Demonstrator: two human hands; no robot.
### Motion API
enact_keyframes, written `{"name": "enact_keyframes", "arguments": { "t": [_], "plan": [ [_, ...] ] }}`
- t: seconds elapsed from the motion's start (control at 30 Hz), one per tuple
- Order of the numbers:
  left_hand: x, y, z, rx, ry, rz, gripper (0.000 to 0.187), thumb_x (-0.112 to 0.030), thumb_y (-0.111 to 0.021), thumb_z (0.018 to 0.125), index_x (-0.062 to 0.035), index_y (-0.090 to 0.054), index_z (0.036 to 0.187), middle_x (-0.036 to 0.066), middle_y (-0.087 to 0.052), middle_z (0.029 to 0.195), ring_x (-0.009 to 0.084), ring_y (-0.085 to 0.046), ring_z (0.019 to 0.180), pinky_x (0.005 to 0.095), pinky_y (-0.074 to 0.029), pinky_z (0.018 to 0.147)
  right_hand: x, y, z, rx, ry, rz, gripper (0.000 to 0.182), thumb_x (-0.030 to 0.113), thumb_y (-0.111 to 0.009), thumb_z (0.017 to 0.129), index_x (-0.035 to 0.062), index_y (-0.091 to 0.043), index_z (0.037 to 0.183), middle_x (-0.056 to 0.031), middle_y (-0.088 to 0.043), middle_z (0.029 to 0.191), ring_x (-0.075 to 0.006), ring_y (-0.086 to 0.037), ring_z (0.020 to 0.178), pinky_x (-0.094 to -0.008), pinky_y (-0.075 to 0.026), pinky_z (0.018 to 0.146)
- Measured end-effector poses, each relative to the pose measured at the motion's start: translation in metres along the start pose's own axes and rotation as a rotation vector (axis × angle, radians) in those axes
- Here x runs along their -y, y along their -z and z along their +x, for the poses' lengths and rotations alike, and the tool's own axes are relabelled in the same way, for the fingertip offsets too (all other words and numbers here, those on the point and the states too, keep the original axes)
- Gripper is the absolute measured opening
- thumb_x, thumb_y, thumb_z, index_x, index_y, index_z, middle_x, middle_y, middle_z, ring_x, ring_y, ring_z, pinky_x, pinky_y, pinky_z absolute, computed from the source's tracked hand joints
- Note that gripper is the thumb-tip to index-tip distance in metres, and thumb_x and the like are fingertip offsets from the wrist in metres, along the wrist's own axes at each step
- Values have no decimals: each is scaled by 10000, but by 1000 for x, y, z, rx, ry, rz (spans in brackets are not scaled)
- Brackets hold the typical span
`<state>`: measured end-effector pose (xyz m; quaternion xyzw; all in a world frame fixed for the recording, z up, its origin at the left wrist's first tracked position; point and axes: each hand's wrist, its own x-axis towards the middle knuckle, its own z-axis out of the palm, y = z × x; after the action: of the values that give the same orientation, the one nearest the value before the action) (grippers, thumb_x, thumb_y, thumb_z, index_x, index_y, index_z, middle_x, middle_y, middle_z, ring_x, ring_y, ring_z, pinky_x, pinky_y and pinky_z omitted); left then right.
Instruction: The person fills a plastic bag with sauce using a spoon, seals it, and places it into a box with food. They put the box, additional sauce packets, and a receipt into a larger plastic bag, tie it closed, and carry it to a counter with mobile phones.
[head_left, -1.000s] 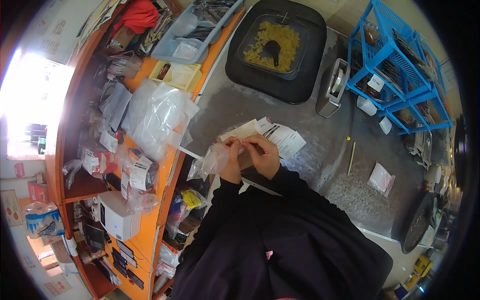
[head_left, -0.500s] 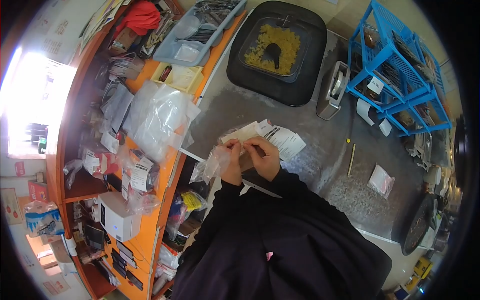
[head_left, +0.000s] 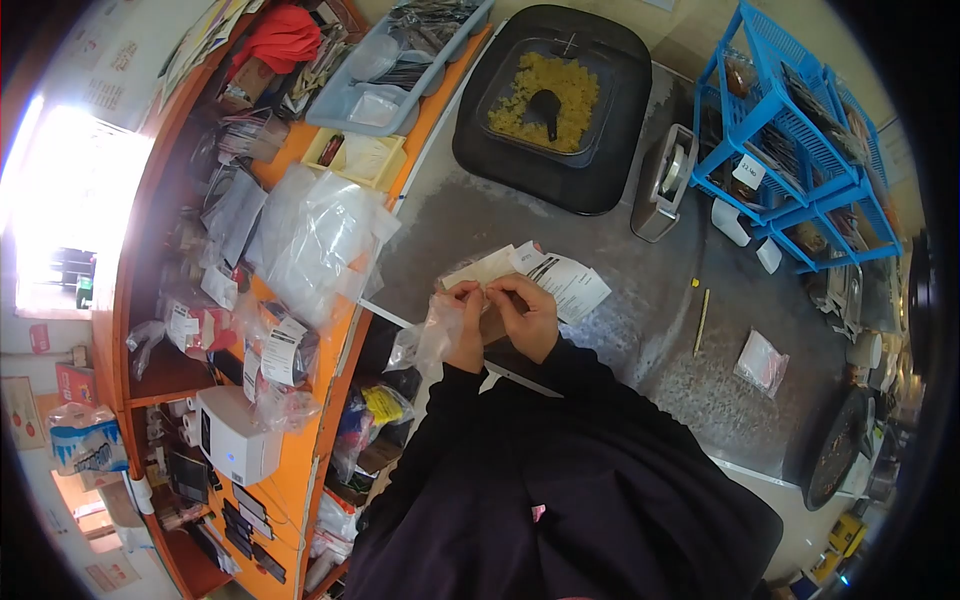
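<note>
Close together at the front edge of the grey table, my left hand (head_left: 463, 325) and my right hand (head_left: 525, 318) both have their fingers pinched. A clear plastic bag (head_left: 433, 340) is gripped by my left hand and hangs down beside its wrist. What my right fingertips pinch is too small to make out. Just beyond my hands lie a light-coloured packet (head_left: 490, 266) and a white printed paper (head_left: 572, 285).
A black tray (head_left: 480, 165) holds a clear container of yellow crumbly food with a black scoop (head_left: 544, 106). Right of it stand a metal scale (head_left: 655, 200) and blue racks (head_left: 770, 120). A pencil-like stick (head_left: 703, 322) and small packet (head_left: 762, 363) lie on the table. Plastic bags (head_left: 320, 225) cover the orange shelf.
The clear plastic bag has shifted slightly, its loose end now hanging nearer my left wrist. Both hands stay in almost the same place.
</note>
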<state>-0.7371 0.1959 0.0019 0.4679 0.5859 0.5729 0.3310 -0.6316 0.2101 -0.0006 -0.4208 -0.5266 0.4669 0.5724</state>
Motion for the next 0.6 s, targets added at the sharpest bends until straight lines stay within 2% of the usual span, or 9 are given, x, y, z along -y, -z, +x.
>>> {"name": "enact_keyframes", "arguments": {
  "t": [0.03,0.13,0.17,0.23,0.27,0.3,0.37,0.5,0.6],
  "plan": [
    [1,1,0,20,-96,124,161,-121,-605,831,-17,-531,929,60,-573,893,135,-551,766,232,-420,711,1,-1,0,-12,-2,0,74,-39,-576,812,-20,-601,879,-68,-603,842,-127,-583,781,-230,-452,687],
    [-19,5,1,126,54,115,144,-84,-586,813,-39,-469,742,91,-585,860,160,-548,781,262,-439,708,4,-6,2,-40,-104,86,73,20,-570,815,-11,-597,875,-113,-607,795,-197,-597,713,-276,-466,652],
    [23,10,1,41,-35,379,126,-78,-558,815,-38,-465,739,90,-576,822,162,-547,747,251,-441,682,5,-3,5,6,-73,-7,85,54,-570,824,-8,-599,875,-124,-613,796,-211,-602,709,-289,-470,649],
    [107,45,26,379,231,115,23,-67,-501,790,-47,-498,799,66,-563,777,139,-546,653,218,-443,586,13,1,8,38,-107,-131,146,132,-562,832,-1,-603,877,-161,-628,825,-267,-620,735,-332,-481,659],
    [125,58,46,772,610,-395,117,-62,-472,764,-57,-533,863,44,-558,770,115,-545,592,194,-442,518,0,0,8,8,-10,-190,166,110,-582,824,-23,-610,919,-135,-638,794,-195,-616,715,-288,-480,660],
    [97,40,33,628,217,-270,76,-62,-511,766,-60,-539,837,44,-586,772,128,-564,606,214,-454,536,-3,4,11,101,17,-225,178,105,-576,809,-26,-609,925,-158,-638,797,-218,-623,720,-299,-483,659],
    [39,3,4,-29,-446,397,43,-61,-590,770,-65,-550,785,44,-643,778,154,-603,634,254,-479,571,0,8,18,158,-85,-174,149,101,-583,776,-27,-595,852,-167,-621,755,-253,-618,697,-334,-479,636],
    [62,27,20,196,-254,453,161,-44,-664,718,-69,-506,702,109,-624,741,200,-600,615,278,-482,565,15,8,26,220,53,-454,144,106,-594,719,-20,-549,774,-148,-587,732,-308,-587,700,-388,-462,642],
    [15,8,12,136,-657,410,176,-24,-684,696,-54,-512,712,167,-570,720,235,-577,638,296,-479,564,15,4,25,172,278,-689,176,112,-580,685,1,-521,807,-139,-546,782,-311,-544,752,-383,-435,708]
  ]
}}
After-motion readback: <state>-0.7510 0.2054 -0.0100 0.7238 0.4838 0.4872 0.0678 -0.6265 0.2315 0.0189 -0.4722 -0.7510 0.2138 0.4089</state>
